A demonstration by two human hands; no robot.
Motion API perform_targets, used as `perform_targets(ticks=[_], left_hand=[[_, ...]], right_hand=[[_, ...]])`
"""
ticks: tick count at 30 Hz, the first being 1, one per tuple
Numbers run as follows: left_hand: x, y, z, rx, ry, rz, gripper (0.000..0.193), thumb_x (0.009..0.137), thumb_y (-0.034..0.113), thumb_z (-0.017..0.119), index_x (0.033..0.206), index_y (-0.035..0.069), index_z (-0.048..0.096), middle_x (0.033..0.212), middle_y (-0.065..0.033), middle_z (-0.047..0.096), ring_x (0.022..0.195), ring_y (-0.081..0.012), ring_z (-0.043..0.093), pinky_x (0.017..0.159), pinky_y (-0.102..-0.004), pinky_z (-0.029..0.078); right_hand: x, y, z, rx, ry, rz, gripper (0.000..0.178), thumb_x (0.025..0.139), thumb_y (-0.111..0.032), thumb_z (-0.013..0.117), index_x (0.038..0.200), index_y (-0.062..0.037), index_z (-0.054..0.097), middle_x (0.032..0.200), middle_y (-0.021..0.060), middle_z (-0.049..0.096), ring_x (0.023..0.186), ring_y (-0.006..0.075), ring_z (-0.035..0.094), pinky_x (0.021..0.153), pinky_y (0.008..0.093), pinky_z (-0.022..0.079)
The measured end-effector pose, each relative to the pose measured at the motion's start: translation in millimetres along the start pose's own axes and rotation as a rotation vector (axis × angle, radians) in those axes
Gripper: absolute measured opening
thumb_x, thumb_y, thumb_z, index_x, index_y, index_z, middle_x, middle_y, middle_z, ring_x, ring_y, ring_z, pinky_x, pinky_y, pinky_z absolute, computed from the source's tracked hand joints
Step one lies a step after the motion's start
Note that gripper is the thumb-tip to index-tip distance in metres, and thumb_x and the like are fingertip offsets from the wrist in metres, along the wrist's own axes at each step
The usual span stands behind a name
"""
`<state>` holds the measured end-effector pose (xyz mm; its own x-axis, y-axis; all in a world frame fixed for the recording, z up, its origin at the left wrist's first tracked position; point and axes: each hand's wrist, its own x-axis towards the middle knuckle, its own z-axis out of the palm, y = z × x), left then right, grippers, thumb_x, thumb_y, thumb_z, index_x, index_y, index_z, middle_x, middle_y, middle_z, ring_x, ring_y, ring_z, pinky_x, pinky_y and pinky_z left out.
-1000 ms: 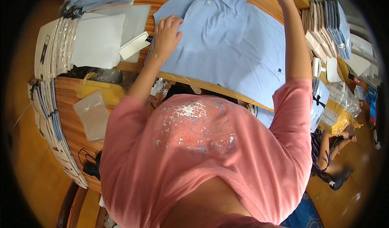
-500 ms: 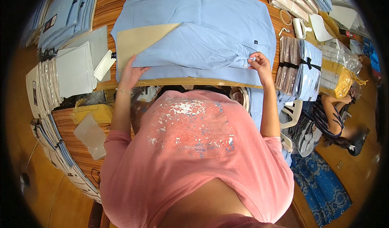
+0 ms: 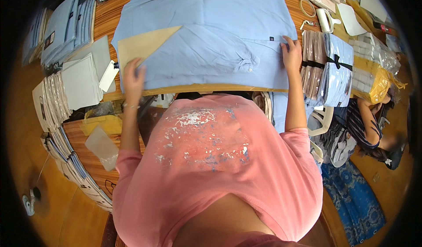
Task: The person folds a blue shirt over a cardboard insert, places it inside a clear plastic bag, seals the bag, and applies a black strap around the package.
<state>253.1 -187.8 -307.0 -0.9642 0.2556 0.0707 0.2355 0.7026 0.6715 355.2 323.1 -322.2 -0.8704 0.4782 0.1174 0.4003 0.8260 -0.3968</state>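
A light blue shirt (image 3: 211, 10) lies spread on the striped wooden table, with a sleeve (image 3: 198, 58) folded across its near part. The cuff, with a small white button, rests bunched toward the right. A tan board (image 3: 140, 45) shows at the shirt's left. Over the board's near left corner is my left hand (image 3: 133, 80), slightly blurred, its fingers apart and holding nothing. My right hand (image 3: 292, 56) rests on the shirt's right edge, beside a small dark label (image 3: 271, 39); its fingers are bent and apart, with no fold visibly pinched.
Folded blue shirts (image 3: 66, 27) and white boards (image 3: 81, 80) stand at the left. Bagged shirts tied with black ribbon (image 3: 336, 69), a white tape dispenser (image 3: 324, 21) and a yellow-taped package (image 3: 373, 80) are at the right. Another person (image 3: 367, 122) sits beyond, lower right.
My right hand has let go of the cuff and moved up and right to the shirt's edge. My left hand has come off the sleeve's folded edge and shifted left.
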Motion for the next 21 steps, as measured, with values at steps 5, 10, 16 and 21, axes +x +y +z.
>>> perform_targets(ticks=[5, 10, 16, 21], left_hand=[[5, 0, 32, 0.513, -0.176, 0.38, 0.047, 0.083, 0.033, 0.058, 0.127, 0.018, 0.05, 0.134, -0.0122, 0.04, 0.124, -0.0303, 0.036, 0.102, -0.0522, 0.025], [32, 10, 16, 0.338, -0.137, 0.32, 0.051, 0.083, 0.031, 0.06, 0.129, 0.014, 0.047, 0.135, -0.014, 0.039, 0.125, -0.0324, 0.034, 0.102, -0.0503, 0.026], [220, -15, 54, 0.039, 0.411, 0.267, 0.056, 0.079, 0.039, 0.065, 0.121, 0.004, 0.051, 0.13, -0.0166, 0.045, 0.121, -0.0347, 0.04, 0.102, -0.0448, 0.027], [255, 2, 71, 0.43, 0.175, -0.277, 0.046, 0.082, 0.041, 0.062, 0.111, 0.006, 0.057, 0.11, -0.0153, 0.06, 0.102, -0.0329, 0.055, 0.094, -0.0375, 0.035]], right_hand=[[20, 16, -3, -0.217, -0.088, -0.033, 0.012, 0.074, -0.015, 0.068, 0.085, -0.0105, 0.065, 0.087, 0.0119, 0.054, 0.087, 0.0315, 0.053, 0.074, 0.0413, 0.045], [54, -5, -7, -0.248, 0.076, -0.173, 0.023, 0.075, -0.018, 0.067, 0.097, -0.0134, 0.063, 0.097, 0.0128, 0.056, 0.094, 0.0333, 0.053, 0.077, 0.0421, 0.045], [192, -14, 49, -0.325, 0.224, -0.504, 0.028, 0.082, -0.008, 0.053, 0.11, -0.0116, 0.058, 0.118, 0.011, 0.056, 0.11, 0.0283, 0.052, 0.088, 0.0498, 0.041], [195, -57, 39, -0.785, -0.261, -0.22, 0.027, 0.083, -0.012, 0.048, 0.105, -0.0158, 0.063, 0.11, 0.0099, 0.062, 0.108, 0.0232, 0.056, 0.09, 0.0529, 0.038]])
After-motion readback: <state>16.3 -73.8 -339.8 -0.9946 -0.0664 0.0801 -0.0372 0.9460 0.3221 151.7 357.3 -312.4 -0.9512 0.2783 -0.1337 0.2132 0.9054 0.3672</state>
